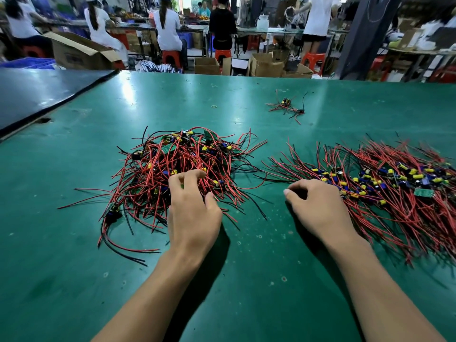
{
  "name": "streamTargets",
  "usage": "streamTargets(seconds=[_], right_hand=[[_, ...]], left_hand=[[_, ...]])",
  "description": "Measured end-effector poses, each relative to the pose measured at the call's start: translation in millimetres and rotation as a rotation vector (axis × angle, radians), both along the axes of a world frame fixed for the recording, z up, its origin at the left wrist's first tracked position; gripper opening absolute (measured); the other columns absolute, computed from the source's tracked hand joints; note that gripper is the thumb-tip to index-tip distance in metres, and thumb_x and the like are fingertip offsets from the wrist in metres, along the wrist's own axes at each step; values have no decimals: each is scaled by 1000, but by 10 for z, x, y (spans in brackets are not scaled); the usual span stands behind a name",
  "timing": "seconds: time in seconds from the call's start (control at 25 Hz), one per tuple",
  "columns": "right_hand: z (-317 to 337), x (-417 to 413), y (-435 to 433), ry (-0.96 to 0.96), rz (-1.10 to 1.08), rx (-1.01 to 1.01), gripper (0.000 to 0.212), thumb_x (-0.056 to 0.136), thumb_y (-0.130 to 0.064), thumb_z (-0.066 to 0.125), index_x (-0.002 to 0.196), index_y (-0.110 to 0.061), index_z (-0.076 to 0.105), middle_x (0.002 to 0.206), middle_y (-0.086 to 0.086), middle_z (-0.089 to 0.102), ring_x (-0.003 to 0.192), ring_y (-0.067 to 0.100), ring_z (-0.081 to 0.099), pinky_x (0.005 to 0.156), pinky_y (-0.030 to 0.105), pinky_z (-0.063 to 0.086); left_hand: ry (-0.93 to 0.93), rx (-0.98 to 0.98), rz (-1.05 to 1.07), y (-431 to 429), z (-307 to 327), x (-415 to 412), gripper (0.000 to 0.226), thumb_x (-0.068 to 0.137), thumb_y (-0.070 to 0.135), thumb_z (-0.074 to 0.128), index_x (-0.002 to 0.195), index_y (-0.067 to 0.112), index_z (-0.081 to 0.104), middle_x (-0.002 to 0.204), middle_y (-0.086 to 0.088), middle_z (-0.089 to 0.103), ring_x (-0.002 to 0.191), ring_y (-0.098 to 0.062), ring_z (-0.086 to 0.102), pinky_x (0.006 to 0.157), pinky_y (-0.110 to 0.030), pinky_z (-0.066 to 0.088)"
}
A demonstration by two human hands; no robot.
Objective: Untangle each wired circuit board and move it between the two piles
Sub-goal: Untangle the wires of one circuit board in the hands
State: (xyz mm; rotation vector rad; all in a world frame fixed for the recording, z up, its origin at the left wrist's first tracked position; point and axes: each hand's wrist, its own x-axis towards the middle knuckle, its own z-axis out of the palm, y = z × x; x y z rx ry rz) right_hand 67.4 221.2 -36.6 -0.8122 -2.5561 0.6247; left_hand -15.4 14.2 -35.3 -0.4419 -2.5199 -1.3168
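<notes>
Left hand (pixel 195 211) gripping wires (pixel 158 169), right hand (pixel 318 208) resting

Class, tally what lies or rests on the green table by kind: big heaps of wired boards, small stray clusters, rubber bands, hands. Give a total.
Big heaps of wired boards: 2, left heap and right heap
Small stray clusters: 1
Rubber bands: 1
Hands: 2, left hand and right hand
Total: 6

Tangled left pile (pixel 182 159), straightened right pile (pixel 385 186), red-black wires.
</notes>
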Motion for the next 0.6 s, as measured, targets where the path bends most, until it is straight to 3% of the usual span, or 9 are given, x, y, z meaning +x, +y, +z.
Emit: streamTargets(seconds=[0.2, 0.44, 0.6], right_hand=[[7, -23, -187, 2, 47, 64, 28, 94, -39, 63, 110, -20, 75, 113, 5, 70, 103, 29, 65, 91, 41, 52], [-54, -87, -336, 18, 147, -27, 22, 94, -39, 64, 102, -22, 76, 106, 0, 69, 97, 22, 65, 89, 39, 52], [-80, -87, -300, 44, 127, -42, 21, 94, -36, 65, 102, -20, 77, 105, 1, 70, 98, 22, 64, 90, 37, 51]], left_hand=[[-81, -187, 25, -18, 31, 22, 38, 90, 12, 57, 126, 22, 49, 133, -6, 39, 80, -31, 61, 80, -47, 52], [-48, -130, 24, -35, 51, -35, 38, 89, 5, 55, 125, 18, 50, 128, -5, 41, 77, -26, 58, 79, -44, 52], [-18, -125, -3, -43, -3, -59, 41, 89, 5, 57, 127, 17, 50, 128, -5, 50, 90, -23, 57, 86, -37, 49]])
